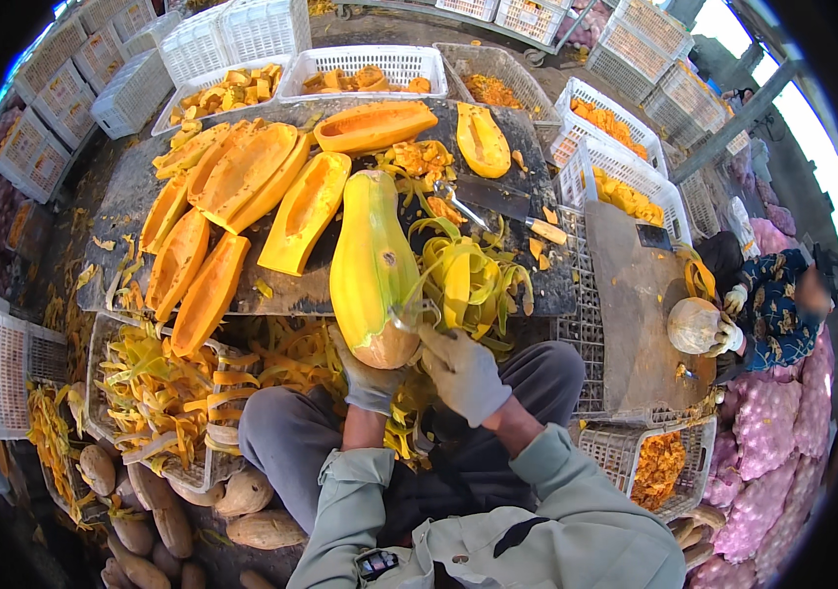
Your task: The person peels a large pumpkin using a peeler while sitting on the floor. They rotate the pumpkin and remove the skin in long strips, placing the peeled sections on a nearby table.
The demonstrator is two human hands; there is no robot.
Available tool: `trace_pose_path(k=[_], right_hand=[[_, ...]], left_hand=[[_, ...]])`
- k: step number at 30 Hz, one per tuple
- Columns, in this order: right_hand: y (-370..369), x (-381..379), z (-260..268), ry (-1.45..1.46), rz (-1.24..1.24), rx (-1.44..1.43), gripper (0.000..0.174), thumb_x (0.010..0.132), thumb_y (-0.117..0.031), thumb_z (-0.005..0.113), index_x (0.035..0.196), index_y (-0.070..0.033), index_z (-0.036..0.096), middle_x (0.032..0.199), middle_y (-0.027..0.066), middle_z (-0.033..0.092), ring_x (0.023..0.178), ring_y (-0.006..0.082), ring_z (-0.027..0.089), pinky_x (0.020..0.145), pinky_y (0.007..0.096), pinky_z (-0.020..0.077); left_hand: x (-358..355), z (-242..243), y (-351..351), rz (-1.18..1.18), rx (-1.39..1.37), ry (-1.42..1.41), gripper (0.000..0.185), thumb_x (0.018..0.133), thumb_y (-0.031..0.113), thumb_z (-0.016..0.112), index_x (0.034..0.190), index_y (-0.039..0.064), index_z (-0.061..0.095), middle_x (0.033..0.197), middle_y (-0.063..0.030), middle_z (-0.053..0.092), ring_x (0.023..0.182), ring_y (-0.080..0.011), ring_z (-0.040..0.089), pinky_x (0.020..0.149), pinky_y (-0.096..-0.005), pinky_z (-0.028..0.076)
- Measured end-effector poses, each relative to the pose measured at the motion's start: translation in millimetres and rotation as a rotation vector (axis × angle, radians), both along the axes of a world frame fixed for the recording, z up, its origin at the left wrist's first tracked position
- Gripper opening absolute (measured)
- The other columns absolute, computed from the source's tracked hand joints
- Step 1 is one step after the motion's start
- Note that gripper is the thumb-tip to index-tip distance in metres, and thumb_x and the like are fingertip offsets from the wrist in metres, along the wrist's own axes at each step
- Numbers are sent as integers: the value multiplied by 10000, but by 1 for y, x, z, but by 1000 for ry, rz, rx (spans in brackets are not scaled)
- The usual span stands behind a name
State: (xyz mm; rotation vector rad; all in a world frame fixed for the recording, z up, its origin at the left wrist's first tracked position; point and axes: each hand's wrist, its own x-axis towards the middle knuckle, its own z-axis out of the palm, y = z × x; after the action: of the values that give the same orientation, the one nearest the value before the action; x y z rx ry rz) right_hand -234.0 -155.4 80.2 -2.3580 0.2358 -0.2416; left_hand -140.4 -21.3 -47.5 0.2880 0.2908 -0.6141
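A large, mostly peeled squash (374, 258) lies lengthwise before me, its near end overhanging the board's edge. Brown rind remains at that end. My left hand (369, 379), in a pale work glove, cups this end from below and the left. In my gloved right hand (466, 375) is a peeler (411, 316), its head against the squash near the rind. Long curled peelings (455, 276) are heaped just right of the squash. Hollowed squash halves (242, 173) lie to its left and beyond it. A metal spoon (459, 202) rests next to a wood-handled cleaver (511, 206).
The dark cutting board (286, 291) bears scraps. A crate of peelings (205, 471) stands at lower left, by whole squashes (249, 493). Crates of cut squash (363, 55) line the far side. On the right, a gloved co-worker (776, 309) holds a squash (693, 326) at another board (628, 294).
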Motion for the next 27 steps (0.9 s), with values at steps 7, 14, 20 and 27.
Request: trace_pose_path(k=[7,14,20,27], right_hand=[[6,-34,3,143,12,-2,446,971,-185,624,1400,-66,633,1060,261,658,881,444,672,765,455,547],[10,-21,-2,56,-6,-44,460,965,-178,635,1418,-96,622,1096,245,653,880,445,666,782,448,558],[-3,-33,16,106,81,70,393,974,-197,639,1355,-103,653,1081,237,683,933,413,689,807,476,558],[-92,175,-8,-20,-21,292,318,1015,-238,621,1272,-82,725,976,245,733,934,422,683,806,475,534]], left_hand=[[2,-2,2,-44,-81,-80,979,889,848,516,1574,153,437,1567,-138,484,1374,-377,508,1138,-575,431],[10,-5,0,-23,-38,41,954,919,849,445,1571,153,434,1553,-149,502,1380,-409,516,1133,-598,444],[9,1,-2,-9,-9,-47,932,938,846,407,1591,181,427,1598,-114,474,1400,-383,511,1134,-599,438],[7,18,-6,-114,-35,40,956,896,888,418,1601,242,418,1626,-70,453,1421,-363,497,1142,-605,416]])
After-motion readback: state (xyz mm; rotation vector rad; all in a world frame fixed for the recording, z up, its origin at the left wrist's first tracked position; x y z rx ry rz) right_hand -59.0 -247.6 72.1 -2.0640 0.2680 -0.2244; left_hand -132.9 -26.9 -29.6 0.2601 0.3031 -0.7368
